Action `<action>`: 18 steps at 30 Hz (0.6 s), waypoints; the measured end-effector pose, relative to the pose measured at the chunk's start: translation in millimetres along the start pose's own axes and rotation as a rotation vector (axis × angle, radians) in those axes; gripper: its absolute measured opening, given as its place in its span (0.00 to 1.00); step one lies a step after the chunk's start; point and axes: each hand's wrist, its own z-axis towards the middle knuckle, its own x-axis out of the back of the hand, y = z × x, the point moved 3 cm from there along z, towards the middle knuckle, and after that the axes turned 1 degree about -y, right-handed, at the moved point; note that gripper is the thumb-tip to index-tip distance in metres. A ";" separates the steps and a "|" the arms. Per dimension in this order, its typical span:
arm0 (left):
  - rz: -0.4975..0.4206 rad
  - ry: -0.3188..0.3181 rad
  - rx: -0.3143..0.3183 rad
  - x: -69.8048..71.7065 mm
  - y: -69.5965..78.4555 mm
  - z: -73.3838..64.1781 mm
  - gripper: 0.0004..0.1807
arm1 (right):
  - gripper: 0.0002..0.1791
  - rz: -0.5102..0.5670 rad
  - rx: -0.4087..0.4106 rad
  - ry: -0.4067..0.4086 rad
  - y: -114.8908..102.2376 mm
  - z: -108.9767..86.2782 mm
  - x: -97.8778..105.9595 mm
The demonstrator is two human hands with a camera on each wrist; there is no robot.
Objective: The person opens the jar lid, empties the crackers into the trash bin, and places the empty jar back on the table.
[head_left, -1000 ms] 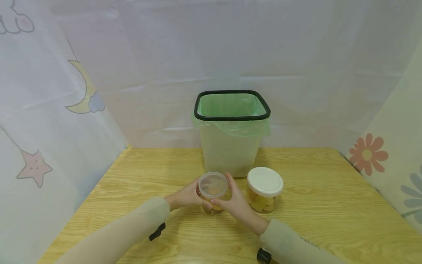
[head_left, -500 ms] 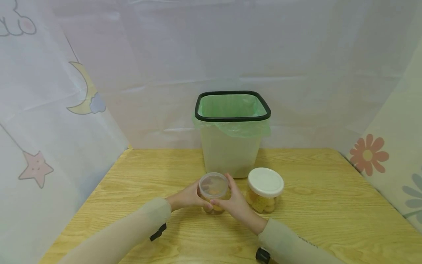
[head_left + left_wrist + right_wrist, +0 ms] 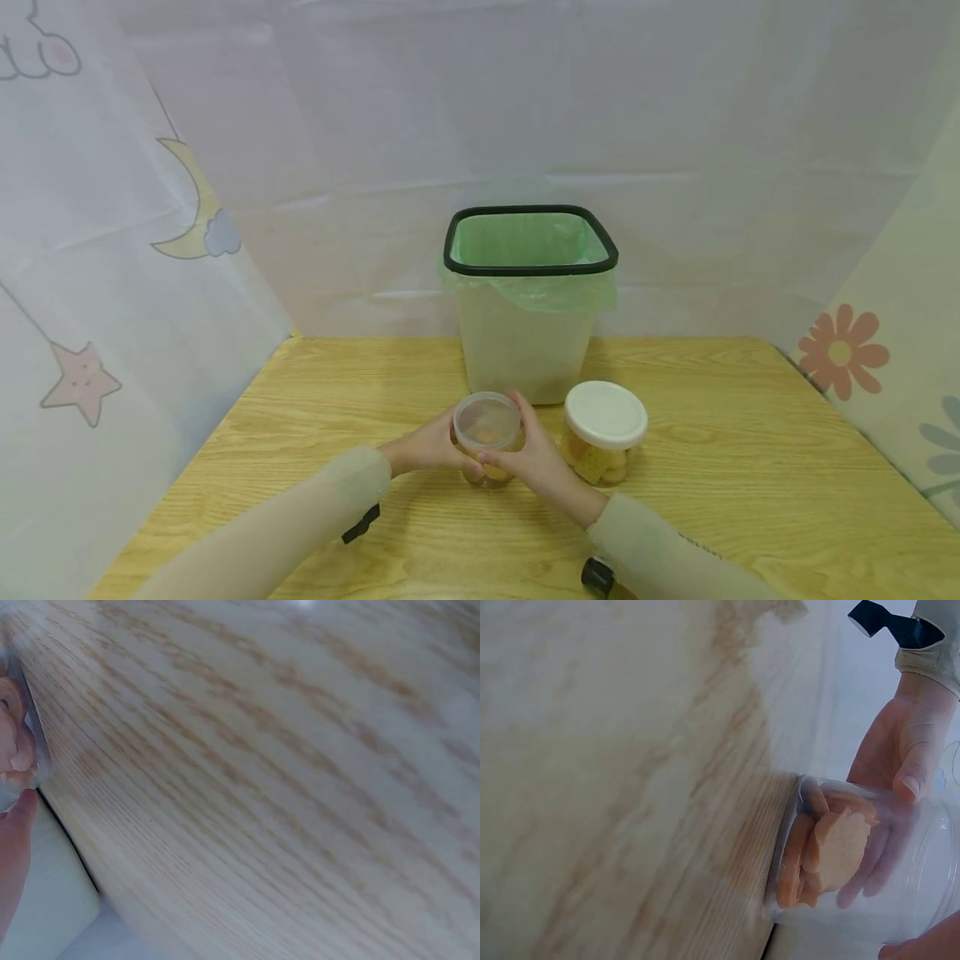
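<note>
Although we compare the head view across the last second, we find no material change: the left hand (image 3: 433, 446) and the right hand (image 3: 536, 458) stay where they were around the clear jar (image 3: 487, 419). We record both as holding it, left fingers about its left side and right fingers about its right, thumbs toward the near side. We find the jar upright on the wooden table (image 3: 337, 400), near of the bin (image 3: 525, 350) with its green liner (image 3: 525, 237). Its orange-brown pieces (image 3: 836, 851) lie at the bottom; we cannot tell whether a lid covers the top. To the right, we note a white-lidded jar (image 3: 604, 414), untouched. We judge the work to be at a steady grip, without further progress.
</note>
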 end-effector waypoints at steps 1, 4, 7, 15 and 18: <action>-0.003 -0.004 0.001 0.0 0.1 0.1 0.54 | 0.60 -0.003 0.002 0.000 0.4 0.4 0.0; -0.016 -0.016 0.000 0.2 0.7 0.7 0.53 | 0.60 -0.002 0.003 -0.003 1.3 1.7 0.0; -0.033 -0.023 0.005 0.4 1.2 1.5 0.52 | 0.60 -0.005 0.010 -0.007 1.1 2.6 0.0; -0.024 -0.023 0.001 0.9 2.7 2.2 0.52 | 0.60 -0.041 0.019 -0.008 0.8 5.4 2.0; -0.024 -0.027 0.000 0.8 3.5 2.3 0.52 | 0.60 -0.051 0.012 -0.015 0.6 6.0 3.4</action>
